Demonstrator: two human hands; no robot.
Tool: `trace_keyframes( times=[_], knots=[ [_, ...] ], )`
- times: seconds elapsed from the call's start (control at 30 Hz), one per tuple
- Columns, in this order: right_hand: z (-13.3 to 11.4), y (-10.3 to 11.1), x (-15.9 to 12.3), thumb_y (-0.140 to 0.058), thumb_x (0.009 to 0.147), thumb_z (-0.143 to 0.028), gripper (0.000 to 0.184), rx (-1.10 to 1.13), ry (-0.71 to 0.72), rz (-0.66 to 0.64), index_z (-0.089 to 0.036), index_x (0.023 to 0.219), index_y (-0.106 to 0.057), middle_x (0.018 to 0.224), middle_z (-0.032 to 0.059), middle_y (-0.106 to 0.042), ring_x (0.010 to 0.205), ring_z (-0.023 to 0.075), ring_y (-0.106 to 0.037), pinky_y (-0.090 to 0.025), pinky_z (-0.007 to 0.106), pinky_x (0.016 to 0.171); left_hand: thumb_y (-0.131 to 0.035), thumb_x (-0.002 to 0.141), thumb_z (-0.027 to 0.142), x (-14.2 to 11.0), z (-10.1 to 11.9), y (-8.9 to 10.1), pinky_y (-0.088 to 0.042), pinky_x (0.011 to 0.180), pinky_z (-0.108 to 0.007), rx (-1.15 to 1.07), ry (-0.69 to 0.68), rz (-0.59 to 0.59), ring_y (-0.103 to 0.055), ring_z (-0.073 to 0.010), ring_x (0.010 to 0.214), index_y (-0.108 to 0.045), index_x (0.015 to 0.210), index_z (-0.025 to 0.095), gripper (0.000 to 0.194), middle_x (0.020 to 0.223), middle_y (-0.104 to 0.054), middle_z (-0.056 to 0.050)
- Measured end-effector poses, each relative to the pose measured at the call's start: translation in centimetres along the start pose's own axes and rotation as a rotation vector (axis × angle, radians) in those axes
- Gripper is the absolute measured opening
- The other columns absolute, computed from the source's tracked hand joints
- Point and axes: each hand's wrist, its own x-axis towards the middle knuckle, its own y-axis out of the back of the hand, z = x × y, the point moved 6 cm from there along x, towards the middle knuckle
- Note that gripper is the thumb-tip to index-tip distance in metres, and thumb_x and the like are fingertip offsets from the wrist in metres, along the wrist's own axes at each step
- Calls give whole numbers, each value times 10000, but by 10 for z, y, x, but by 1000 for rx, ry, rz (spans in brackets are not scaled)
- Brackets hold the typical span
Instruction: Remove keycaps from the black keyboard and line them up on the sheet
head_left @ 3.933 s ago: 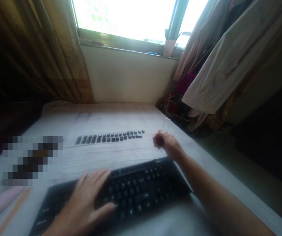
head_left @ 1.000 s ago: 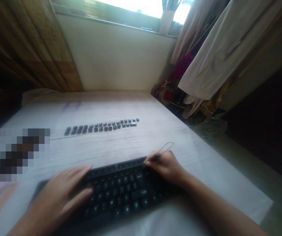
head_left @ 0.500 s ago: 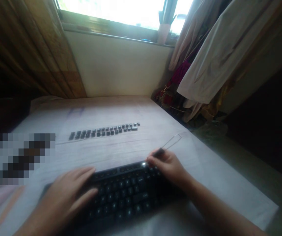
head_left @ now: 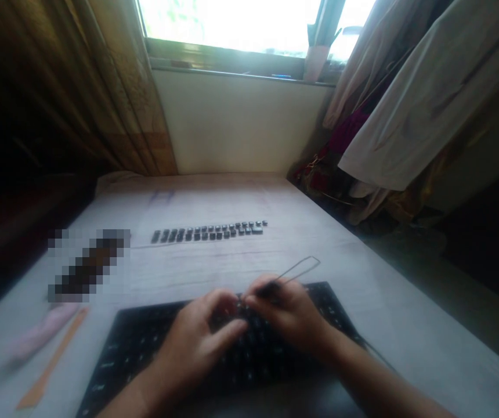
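Note:
A black computer keyboard (head_left: 145, 331) lies in front of me, partly hidden by my hands. My right hand (head_left: 290, 302) is closed around the dark handle of a wire keycap puller (head_left: 299, 268), whose thin metal loop sticks up toward the right. Close beside its fingertips, my left hand (head_left: 201, 331) is over the keyboard with fingers bent and the thumb apart from the index finger. Blur hides any small thing between the fingertips. Beyond the keyboard, removed keycaps (head_left: 219, 235) are lined up in two rows on the white cloth.
A pixelated dark item (head_left: 88, 264) lies at left. Near it are a pink cloth-like piece (head_left: 43, 334) and a flat orange strip (head_left: 53, 363). A cable (head_left: 378, 353) runs off the keyboard's right side. The covered surface (head_left: 354, 261) ends at a right edge, with hanging clothes (head_left: 389, 128) beyond.
My left hand has moved right along the keyboard to meet the right hand's fingertips. The right hand still grips the keycap puller. The camera view has shifted slightly left.

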Motion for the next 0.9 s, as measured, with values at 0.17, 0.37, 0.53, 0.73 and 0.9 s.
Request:
trace_keyframes(
  times=[0.17, 0.37, 0.53, 0.73, 0.9],
  knots=[
    [4, -5, -3, -635, 843, -247, 107, 5, -7, -2, -190, 778, -698, 728, 23, -721, 674, 156, -680, -553, 256, 654, -604, 841, 425, 1, -6, -3, -507, 766, -294, -221, 109, -31, -662, -182, 807, -656, 911, 234, 210, 841, -712, 1],
    [3, -4, -5, -629, 849, -218, 85, -29, 16, -2, -191, 800, -693, 738, 26, -725, 685, 158, -685, -554, 262, 662, -637, 798, 373, 1, -12, -7, -490, 815, -313, -361, 193, -55, -658, -190, 854, -666, 898, 224, 181, 869, -719, -5],
    [0, -6, -7, -645, 844, -188, 50, -68, 81, 18, -195, 835, -693, 782, 32, -736, 708, 155, -695, -568, 258, 680, -643, 768, 367, 1, -14, -8, -486, 816, -334, -396, 231, -59, -663, -203, 849, -665, 868, 210, 187, 866, -728, -17],
    [-7, -11, -10, -604, 876, -160, 77, -132, 218, 34, -199, 883, -670, 787, 36, -728, 719, 163, -689, -567, 281, 693, -633, 756, 335, 0, -16, -10, -482, 817, -324, -416, 275, -81, -657, -188, 832, -657, 841, 198, 163, 851, -730, -9],
    [-9, -1, -11, -493, 896, -94, 178, -161, 244, 126, -201, 889, -635, 808, 34, -698, 744, 150, -672, -544, 259, 693, -646, 732, 340, 0, -18, -10, -484, 704, -273, -423, 351, -86, -626, -153, 733, -636, 830, 202, 169, 775, -687, 30]
  ],
)
